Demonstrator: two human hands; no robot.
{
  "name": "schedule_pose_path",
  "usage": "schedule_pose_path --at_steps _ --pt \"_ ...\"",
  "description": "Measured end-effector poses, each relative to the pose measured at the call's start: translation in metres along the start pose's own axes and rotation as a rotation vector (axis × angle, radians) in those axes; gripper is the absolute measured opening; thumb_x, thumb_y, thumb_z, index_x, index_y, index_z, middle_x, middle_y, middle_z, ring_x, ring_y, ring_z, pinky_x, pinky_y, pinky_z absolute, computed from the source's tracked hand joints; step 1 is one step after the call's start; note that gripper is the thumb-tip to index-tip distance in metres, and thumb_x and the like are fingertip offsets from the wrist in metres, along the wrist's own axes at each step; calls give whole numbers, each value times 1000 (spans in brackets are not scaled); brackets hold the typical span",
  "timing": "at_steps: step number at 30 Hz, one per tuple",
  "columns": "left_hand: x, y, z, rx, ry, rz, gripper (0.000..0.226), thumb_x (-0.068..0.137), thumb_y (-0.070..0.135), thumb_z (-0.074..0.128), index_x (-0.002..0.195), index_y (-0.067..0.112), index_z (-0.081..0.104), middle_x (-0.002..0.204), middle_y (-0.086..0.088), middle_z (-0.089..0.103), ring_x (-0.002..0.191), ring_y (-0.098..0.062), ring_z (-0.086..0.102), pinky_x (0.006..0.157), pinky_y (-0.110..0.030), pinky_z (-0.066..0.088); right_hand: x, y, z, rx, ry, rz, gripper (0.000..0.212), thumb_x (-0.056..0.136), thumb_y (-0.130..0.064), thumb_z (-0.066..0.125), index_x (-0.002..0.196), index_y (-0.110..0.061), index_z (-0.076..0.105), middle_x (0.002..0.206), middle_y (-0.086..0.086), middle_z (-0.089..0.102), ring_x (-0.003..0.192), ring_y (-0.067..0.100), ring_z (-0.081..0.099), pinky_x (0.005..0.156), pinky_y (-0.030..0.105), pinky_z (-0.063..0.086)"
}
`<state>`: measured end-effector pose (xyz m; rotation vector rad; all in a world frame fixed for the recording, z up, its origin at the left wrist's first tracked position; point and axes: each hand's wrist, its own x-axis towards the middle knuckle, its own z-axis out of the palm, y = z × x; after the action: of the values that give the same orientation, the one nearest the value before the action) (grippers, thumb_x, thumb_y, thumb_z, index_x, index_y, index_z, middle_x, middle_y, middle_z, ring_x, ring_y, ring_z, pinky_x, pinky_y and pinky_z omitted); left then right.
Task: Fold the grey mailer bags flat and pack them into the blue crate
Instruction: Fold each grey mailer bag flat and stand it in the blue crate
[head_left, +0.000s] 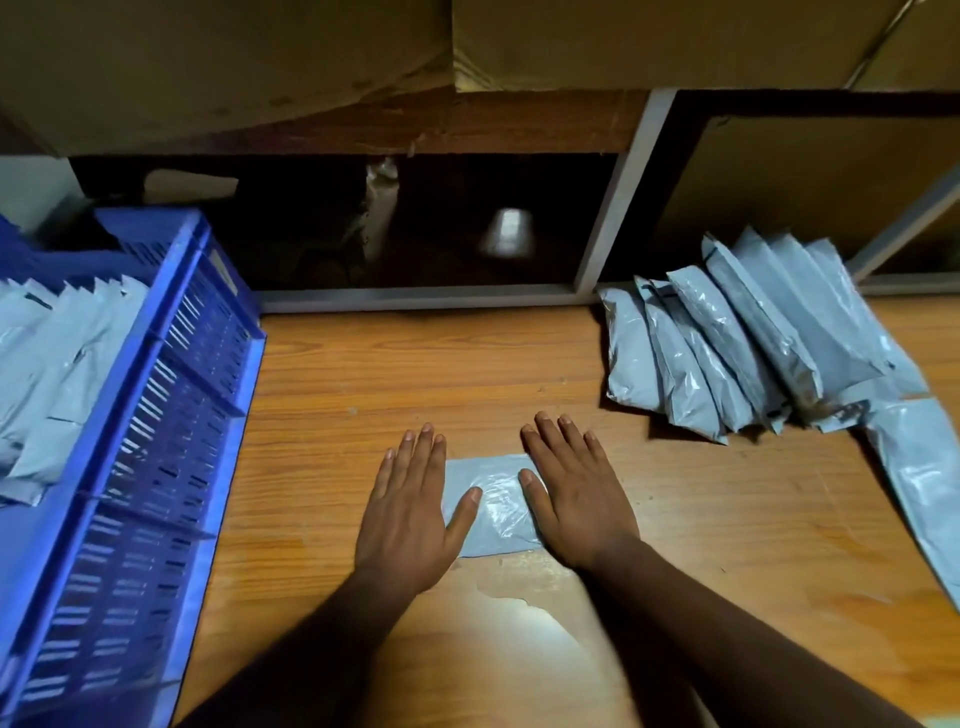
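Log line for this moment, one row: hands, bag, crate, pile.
left hand flat on folded mailer bag | right hand flat on it | blue crate left, holds bags | unfolded pile right

Glossy, crinkled plastic was seen on the grey bags (737, 343) at right; the crate (156, 415) at left was moulded slatted plastic, the table (415, 374) wood-grained with a worn patch.

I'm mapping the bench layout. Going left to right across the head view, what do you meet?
Packed mailers → blue crate → left hand → folded mailer under both palms → right hand → pile of unfolded mailers.
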<state>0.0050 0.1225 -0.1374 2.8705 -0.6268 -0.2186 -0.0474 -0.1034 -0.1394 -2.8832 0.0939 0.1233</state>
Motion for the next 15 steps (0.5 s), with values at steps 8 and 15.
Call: schedule_pose_path --at_steps 8,15 --pt "2 1 -9 -50 -29 -9 89 92 75 -9 164 26 9 171 4 -6 158 -14 -9 129 -40 0 0 1 -7 125 19 -46 61 109 -51 20 164 -24 18 173 -6 2 159 13 -6 129 44 1" --pt "18 -28 -40 -367 -65 35 36 85 58 57 106 31 67 125 16 56 122 -10 46 110 -38 36 9 17 -50 175 -39 -138 60 94 -48 57 147 -20 52 130 0 62 119 20 55 102 35 42"
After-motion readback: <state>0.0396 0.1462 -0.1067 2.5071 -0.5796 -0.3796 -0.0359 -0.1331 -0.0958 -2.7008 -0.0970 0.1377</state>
